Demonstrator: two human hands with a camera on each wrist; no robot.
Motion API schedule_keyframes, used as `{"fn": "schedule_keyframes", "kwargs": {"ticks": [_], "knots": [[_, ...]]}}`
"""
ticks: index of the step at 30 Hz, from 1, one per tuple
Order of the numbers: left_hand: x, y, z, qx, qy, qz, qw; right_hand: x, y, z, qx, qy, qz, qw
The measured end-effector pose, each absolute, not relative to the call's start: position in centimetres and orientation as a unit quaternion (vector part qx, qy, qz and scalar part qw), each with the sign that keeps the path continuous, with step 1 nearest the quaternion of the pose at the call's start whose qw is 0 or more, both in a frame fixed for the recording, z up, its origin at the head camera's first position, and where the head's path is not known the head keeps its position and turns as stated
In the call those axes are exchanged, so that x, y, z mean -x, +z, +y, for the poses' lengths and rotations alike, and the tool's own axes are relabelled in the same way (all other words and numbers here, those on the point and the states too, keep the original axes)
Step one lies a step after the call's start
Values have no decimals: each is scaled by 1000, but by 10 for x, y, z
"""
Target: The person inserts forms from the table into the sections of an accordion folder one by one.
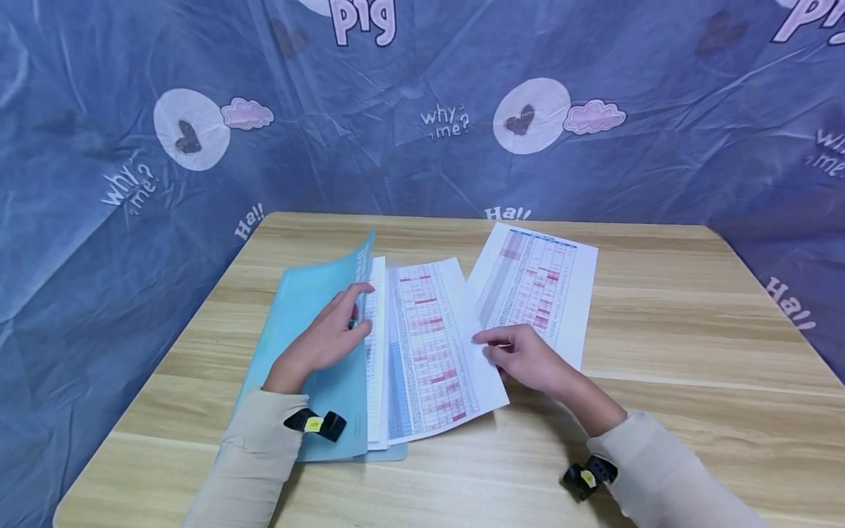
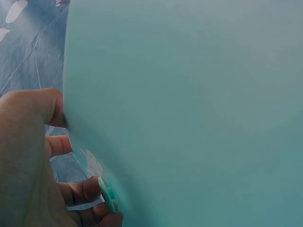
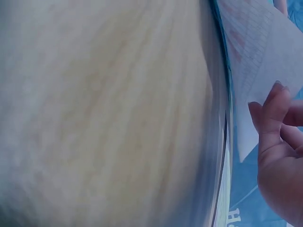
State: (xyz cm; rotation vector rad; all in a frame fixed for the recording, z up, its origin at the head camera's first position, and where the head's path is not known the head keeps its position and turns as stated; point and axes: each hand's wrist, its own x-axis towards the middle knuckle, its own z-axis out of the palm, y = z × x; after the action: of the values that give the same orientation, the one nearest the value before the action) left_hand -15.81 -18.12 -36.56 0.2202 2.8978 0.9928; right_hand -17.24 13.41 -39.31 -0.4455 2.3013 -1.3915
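A light blue plastic folder (image 1: pixel 330 392) lies partly opened on the table's left half, its front cover raised. My left hand (image 1: pixel 326 334) grips the free edge of that cover; in the left wrist view its fingers curl round the edge beside a small green snap button (image 2: pixel 107 195). White pages (image 1: pixel 376 352) show inside the folder. A printed sheet (image 1: pixel 432 352) with a table of red and blue cells slants out of the folder to the right. My right hand (image 1: pixel 528 356) pinches its right edge between thumb and index finger, seen also in the right wrist view.
A second printed sheet (image 1: pixel 538 282) lies farther back to the right, partly under the pinched sheet. The wooden table (image 1: pixel 686 315) extends to the right. A blue patterned cloth (image 1: pixel 396 161) hangs behind it. A black wrist camera (image 1: pixel 317 424) is strapped to each sleeve.
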Motion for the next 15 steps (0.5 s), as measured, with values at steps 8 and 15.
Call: {"fn": "schedule_keyframes", "kwargs": {"ticks": [8,15], "knots": [[158,-365,-181,-71,322,943,35,174,-393,138,129,-546,794,234],[158,-365,-181,-69,323,943,38,173,-395,136,133,-550,789,238]]}}
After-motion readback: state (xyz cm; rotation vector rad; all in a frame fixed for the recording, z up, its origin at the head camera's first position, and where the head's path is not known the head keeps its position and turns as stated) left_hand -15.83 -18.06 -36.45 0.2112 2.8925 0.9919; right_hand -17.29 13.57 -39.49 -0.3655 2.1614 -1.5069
